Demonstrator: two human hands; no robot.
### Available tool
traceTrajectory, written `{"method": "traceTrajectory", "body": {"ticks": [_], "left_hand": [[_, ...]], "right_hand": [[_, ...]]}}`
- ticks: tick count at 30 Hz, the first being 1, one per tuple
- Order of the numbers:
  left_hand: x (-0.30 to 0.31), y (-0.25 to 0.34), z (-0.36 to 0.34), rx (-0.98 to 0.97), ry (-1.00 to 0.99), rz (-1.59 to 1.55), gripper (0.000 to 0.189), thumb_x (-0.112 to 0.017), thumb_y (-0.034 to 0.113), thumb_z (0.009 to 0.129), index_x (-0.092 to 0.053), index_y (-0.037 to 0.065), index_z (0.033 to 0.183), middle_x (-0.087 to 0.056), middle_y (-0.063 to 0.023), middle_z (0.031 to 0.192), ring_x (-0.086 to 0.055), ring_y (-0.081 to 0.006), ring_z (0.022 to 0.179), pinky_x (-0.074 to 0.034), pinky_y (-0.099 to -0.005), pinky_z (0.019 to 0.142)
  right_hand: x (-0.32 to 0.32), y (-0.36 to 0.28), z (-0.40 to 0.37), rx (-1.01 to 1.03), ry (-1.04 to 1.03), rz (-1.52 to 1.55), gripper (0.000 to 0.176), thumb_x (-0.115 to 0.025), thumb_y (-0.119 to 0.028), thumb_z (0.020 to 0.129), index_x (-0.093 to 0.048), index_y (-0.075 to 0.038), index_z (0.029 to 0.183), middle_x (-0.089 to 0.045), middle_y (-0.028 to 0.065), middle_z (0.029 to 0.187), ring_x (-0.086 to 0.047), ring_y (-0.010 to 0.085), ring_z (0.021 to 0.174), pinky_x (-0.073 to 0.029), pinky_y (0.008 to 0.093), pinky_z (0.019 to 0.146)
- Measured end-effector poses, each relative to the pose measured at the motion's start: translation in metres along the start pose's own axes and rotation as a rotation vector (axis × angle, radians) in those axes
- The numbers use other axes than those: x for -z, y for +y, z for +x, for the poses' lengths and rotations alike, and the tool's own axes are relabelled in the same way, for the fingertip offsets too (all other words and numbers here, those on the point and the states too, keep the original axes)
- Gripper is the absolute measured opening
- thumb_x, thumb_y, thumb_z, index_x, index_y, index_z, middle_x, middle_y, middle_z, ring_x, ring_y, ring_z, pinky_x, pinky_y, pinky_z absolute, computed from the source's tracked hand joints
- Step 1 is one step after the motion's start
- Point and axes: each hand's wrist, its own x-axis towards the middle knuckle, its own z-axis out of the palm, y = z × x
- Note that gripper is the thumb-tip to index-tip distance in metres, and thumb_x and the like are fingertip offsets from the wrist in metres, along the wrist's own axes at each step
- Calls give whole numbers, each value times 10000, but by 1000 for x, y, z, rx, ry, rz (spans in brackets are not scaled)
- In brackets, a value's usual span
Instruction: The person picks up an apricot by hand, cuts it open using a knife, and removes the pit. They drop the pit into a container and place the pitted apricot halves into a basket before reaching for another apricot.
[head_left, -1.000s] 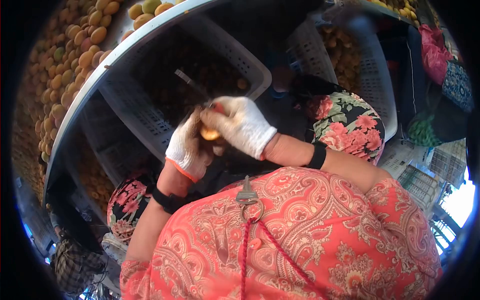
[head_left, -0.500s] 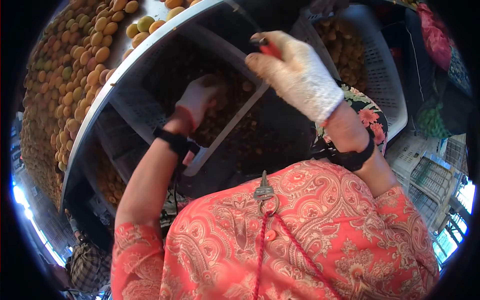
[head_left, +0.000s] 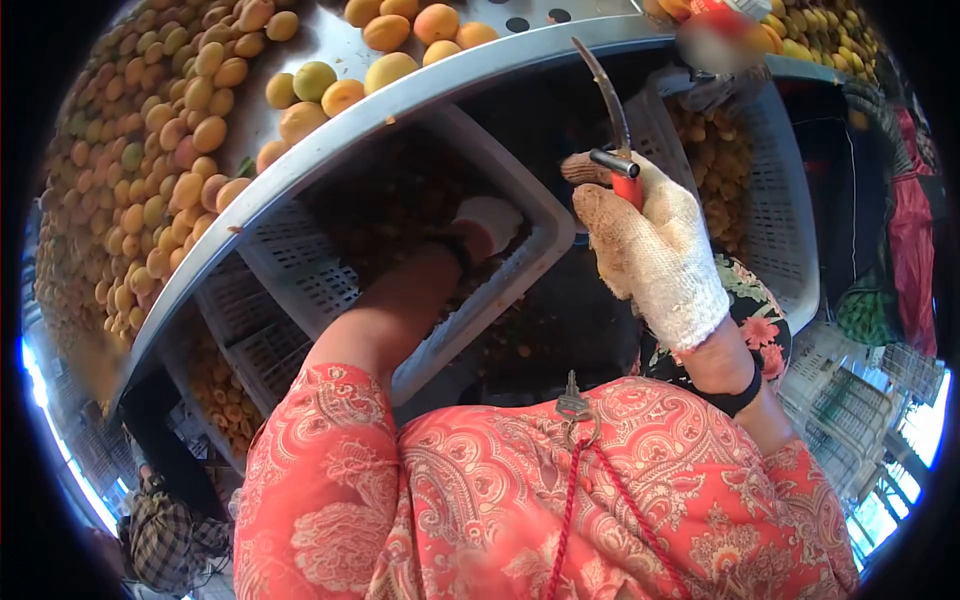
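Note:
My right hand [head_left: 660, 255], in a worn white glove, is wrapped round the red handle of a curved knife [head_left: 612, 95], whose blade points up towards the metal table edge. My left hand [head_left: 490, 222], also gloved, is low inside a grey plastic crate [head_left: 550, 245] under the table rim. Its fingers are lost in shadow, so what they touch or hold is hidden. Dark, hard-to-make-out pieces lie in that crate around the hand.
Whole orange fruits [head_left: 210, 130] cover the metal table [head_left: 320, 140] on the left and top. Crates with cut fruit stand at the right [head_left: 715, 170] and lower left [head_left: 222, 395]. A person in checked clothing [head_left: 165, 540] is at bottom left; a co-worker's gloved hand is at top right.
My left hand has moved right and deeper into the crate, and the crate is angled differently. My right hand with the knife has moved slightly right and down, turning the blade upright.

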Motion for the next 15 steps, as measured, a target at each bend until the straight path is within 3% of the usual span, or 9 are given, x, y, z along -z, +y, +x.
{"method": "traceTrajectory", "body": {"ticks": [2,6,8,11,14,15], "left_hand": [[-7,4,-4,13,3,16,308,-541,254,930,-692,146,1177,-684,-145,1187,-659,-310,1102,-536,-432,891],[-50,14,-2,-10,213,-327,425,-484,401,944,-677,124,1202,-657,-152,1248,-622,-326,1157,-494,-397,960],[-38,9,-5,-38,50,-280,494,-456,457,942,-651,112,1237,-637,-156,1284,-614,-330,1166,-481,-393,974],[-44,3,-5,-21,61,-106,456,-443,410,956,-654,121,1240,-646,-154,1263,-623,-327,1154,-479,-400,979],[-32,5,-21,14,143,-214,295,-494,189,924,-696,99,1119,-692,-165,1109,-659,-348,1066,-514,-460,894],[-15,8,-32,25,147,-204,295,-494,189,924,-696,99,1119,-692,-165,1109,-659,-348,1066,-514,-460,894]], "right_hand": [[-2,-1,-5,1,-30,81,199,-664,-140,938,-638,11,1065,-623,-8,819,-549,43,733,-455,218,630],[1,-7,-17,-5,-99,233,158,-651,-132,949,-630,-2,1037,-616,-20,826,-526,26,727,-436,195,621],[3,-7,-19,-20,-111,212,166,-654,-137,941,-633,-6,1039,-613,-16,798,-520,31,686,-426,198,592],[3,1,-16,24,-108,186,176,-657,-149,935,-644,-19,1053,-617,-13,778,-526,44,656,-427,208,572],[1,-5,-18,-8,-120,190,183,-658,-161,940,-647,-23,1059,-620,-17,779,-534,50,657,-433,213,576],[0,-6,-18,31,-119,148,181,-657,-167,943,-649,-25,1056,-620,-16,777,-535,52,657,-435,217,578]]}}
